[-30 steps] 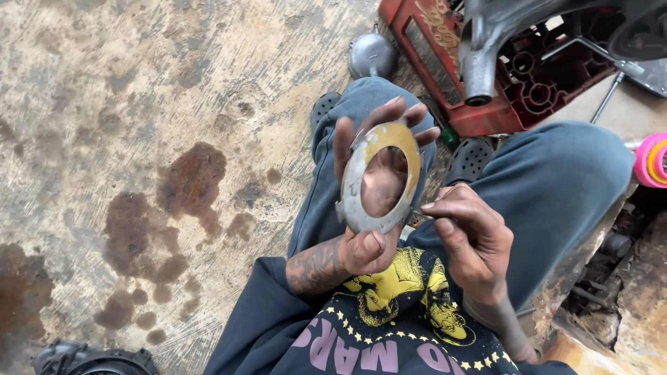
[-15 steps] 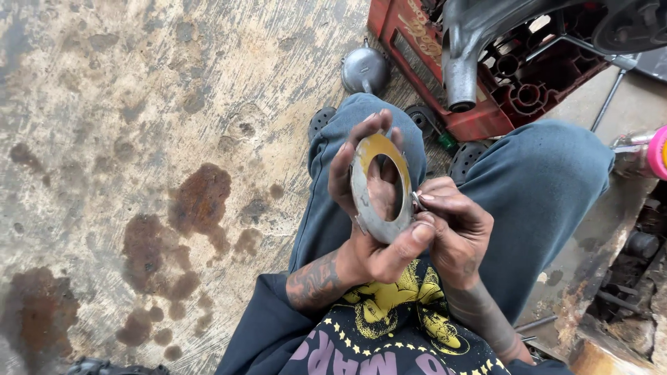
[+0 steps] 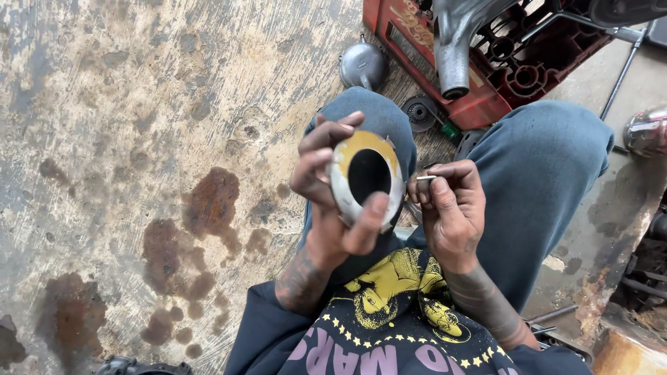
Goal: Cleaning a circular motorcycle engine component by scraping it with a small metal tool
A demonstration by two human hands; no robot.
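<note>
My left hand (image 3: 326, 194) grips a flat metal ring (image 3: 344, 191) with a yellowish face and a large round hole, held upright above my knees. The thumb presses its lower rim and the fingers wrap its left edge. My right hand (image 3: 451, 208) pinches a small thin metal piece (image 3: 425, 178) between thumb and fingertips, right beside the ring's right edge. Both hands hover over my blue trousers (image 3: 542, 180).
An oil-stained concrete floor (image 3: 153, 139) spreads to the left. A red plastic crate (image 3: 514, 62) with a grey metal pipe (image 3: 455, 48) lies ahead, with a round metal part (image 3: 363, 66) and a small black wheel (image 3: 420, 113) near it. A dark object (image 3: 139, 366) sits bottom left.
The ring has turned in my left hand and shifted slightly left. My right hand has drawn close to its right edge with the small piece.
</note>
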